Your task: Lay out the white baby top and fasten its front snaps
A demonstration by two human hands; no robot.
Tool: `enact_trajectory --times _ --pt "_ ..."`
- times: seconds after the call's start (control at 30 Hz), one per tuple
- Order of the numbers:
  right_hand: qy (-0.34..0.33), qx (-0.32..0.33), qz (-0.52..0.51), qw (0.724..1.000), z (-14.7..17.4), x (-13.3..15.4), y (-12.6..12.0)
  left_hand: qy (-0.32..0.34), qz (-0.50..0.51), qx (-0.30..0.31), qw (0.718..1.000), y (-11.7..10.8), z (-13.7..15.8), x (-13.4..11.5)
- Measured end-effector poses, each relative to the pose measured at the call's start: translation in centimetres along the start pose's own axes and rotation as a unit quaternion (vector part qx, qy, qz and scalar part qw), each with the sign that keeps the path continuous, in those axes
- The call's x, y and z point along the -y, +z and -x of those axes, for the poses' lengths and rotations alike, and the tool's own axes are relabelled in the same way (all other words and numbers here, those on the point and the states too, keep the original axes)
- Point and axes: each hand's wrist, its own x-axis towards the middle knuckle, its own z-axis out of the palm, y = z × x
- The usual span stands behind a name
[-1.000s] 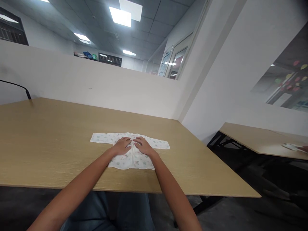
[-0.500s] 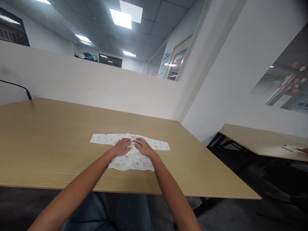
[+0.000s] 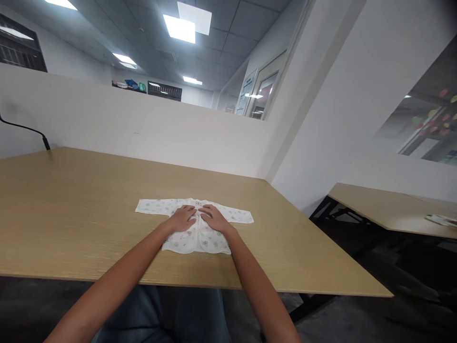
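A small white baby shirt (image 3: 213, 242) with a sparse printed pattern lies spread on the wooden table, front side up. Its sleeves stretch out to both sides, and a label shows inside the collar. My left hand (image 3: 182, 218) rests flat on the left of the chest, fingers extended toward the middle. On the right of the chest lies my right hand (image 3: 214, 218), also flat with fingers stretched out. The fingertips of both hands come close together just below the collar. Parts of the chest are hidden under the hands.
The table (image 3: 89, 209) reaches back to a low white partition (image 3: 171, 136). A black cable (image 3: 44, 139) stands at the far left. To the right, past a gap, is a second table (image 3: 374, 205) with a pale flat item (image 3: 441, 219) on it.
Both hands stay flat on the shirt. The view has shifted very slightly. On the second table, a person's hand that was at the pale item is no longer visible.
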Motion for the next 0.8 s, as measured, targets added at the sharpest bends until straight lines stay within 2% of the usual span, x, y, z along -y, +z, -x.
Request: enact_trajectory --times 0.8 --pt "0.004 0.013 0.005 1.000 -0.07 0.01 -0.02 -0.016 -0.005 0.021 1.000 -0.23 0.06 -0.17"
